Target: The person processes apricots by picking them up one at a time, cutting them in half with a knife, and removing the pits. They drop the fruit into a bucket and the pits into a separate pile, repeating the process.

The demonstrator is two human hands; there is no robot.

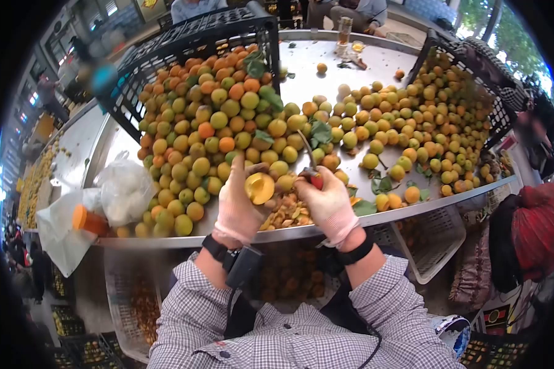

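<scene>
Cut fruit and knife over a heaped counter (114, 144).
At left, an orange cup (89, 220) lies beside a plastic bag (124, 192); next, a fruit pile (209, 123) spills from a black crate (197, 32); the left grip (239, 203), partly closed, holds the cut fruit (260, 188) near peelings (287, 213); the right grip (327, 202) pinches the red-handled knife (316, 179) closed.

Left fingers (237, 169) hold cut yellow fruit (260, 188), cut face visible; right fingers (328, 177) grip red-handled tool (316, 180). Cut pieces (286, 215) on surface (305, 74), between both sets of fingers. Whole fruits (200, 166) heaped beyond left fingers, by tipped black crate (124, 92)
</scene>
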